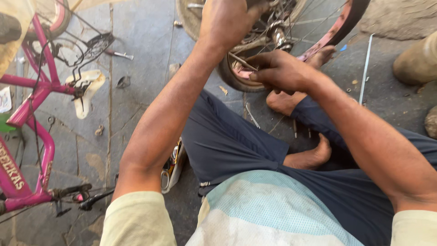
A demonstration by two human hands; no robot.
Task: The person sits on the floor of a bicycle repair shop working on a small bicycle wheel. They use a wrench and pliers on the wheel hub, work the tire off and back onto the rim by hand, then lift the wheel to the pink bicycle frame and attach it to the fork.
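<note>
You are sitting barefoot on a stone-paved floor (145, 32), working on a small bicycle wheel (291, 41) with a pink rim that is standing just beyond your feet. Your left hand (227, 20) is closing over the upper part of the wheel near the hub, steadying it. Your right hand (280, 70) is pinching a thin metal spoke (241, 61) between curled fingers, just beside the tyre. A pink bicycle frame (32, 114) is lying well apart at left, with a white saddle (88, 89) beside it.
</note>
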